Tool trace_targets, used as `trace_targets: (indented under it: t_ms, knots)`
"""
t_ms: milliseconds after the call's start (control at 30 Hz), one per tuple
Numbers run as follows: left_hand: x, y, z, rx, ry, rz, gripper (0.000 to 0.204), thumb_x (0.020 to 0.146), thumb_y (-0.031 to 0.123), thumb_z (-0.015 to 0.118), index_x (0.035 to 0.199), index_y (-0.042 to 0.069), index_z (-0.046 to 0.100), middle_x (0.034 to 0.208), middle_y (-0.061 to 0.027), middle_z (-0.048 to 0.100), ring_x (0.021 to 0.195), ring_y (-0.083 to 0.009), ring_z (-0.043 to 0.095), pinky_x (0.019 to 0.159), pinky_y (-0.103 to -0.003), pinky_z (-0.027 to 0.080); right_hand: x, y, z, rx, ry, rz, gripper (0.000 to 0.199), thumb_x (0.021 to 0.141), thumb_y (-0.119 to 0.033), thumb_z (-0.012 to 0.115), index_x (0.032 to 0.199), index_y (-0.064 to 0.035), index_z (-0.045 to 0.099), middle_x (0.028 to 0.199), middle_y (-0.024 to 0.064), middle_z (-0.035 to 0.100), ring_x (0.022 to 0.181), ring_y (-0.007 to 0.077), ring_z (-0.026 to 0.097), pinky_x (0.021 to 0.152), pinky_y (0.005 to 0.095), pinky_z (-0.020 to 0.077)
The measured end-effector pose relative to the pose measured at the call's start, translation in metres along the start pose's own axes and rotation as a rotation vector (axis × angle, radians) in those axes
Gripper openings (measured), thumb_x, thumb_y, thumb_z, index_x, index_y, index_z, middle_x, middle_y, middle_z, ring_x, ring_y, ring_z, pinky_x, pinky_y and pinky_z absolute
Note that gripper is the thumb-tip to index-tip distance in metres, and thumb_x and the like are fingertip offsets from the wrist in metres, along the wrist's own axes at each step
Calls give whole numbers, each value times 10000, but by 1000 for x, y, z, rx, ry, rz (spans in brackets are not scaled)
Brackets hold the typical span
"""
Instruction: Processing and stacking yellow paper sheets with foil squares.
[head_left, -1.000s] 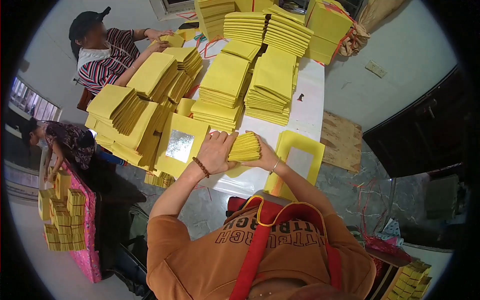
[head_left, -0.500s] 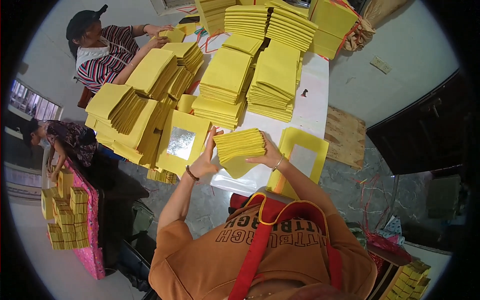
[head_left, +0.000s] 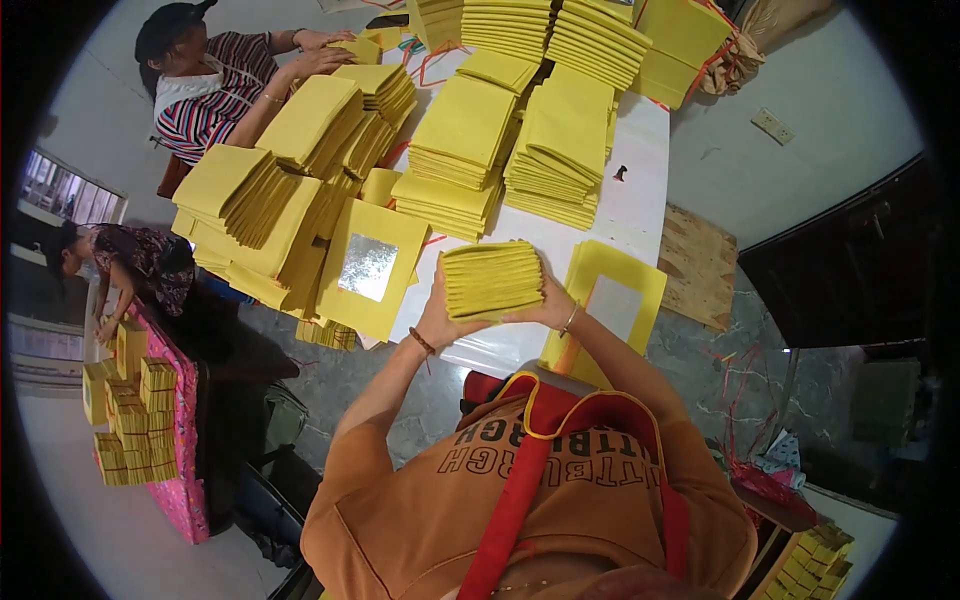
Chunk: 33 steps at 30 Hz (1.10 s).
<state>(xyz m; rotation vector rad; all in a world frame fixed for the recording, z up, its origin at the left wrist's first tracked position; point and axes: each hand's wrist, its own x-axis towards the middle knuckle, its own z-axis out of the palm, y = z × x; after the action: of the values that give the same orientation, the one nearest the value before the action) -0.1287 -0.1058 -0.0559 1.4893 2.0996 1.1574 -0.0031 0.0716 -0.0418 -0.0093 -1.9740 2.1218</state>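
Both hands are clamping a thick bundle of yellow paper sheets from its two sides: left hand gripping the left end, right hand gripping the right end, fingers closed tight on it. The bundle is sitting at the near edge of the white table, edges facing the camera, squared between the palms. Just left of it a yellow sheet with a silver foil square is lying flat; just right, a yellow sheet with a white square is overhanging the table edge. Farther back, tall stacks of yellow paper are covering most of the table. At far left a person in a striped shirt is handling another stack. Another person is bending over at left near bundles on a pink cart.
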Motion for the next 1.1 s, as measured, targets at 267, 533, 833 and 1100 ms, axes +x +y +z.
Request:
trace_targets:
  t_ms: [267,533,833,1100]
  knots:
    - [-8,-20,12,-261,5,-132,1077,563,193,823,1330,-41,103,1207,-163,450,1143,-264,428,1020,-347,283,-5,24,-1,-36,-52,-37,1123,593,33,774,1410,-174,31,1381,55,295,1262,181,300,1010,348,336]
    - [-7,30,-10,-314,129,-242,865,622,201,780,1285,-4,263,1161,-147,494,1073,-258,495,913,-336,403,-3,-9,1,-217,-44,86,963,634,-154,774,1356,-37,147,1284,124,382,1193,211,379,993,342,327]
    - [33,88,-49,-773,162,-259,754,714,202,699,1291,-11,263,1190,-141,455,1115,-221,451,928,-344,382,13,-77,2,253,152,133,834,650,-124,733,1314,-15,240,1223,104,421,1140,201,419,948,328,361]
    - [42,112,-70,-374,60,-6,862,650,242,763,1292,-19,251,1192,-149,451,1118,-229,448,936,-354,372,9,-91,-14,60,102,-14,851,596,-44,746,1310,-79,283,1210,58,446,1117,173,447,927,323,384]
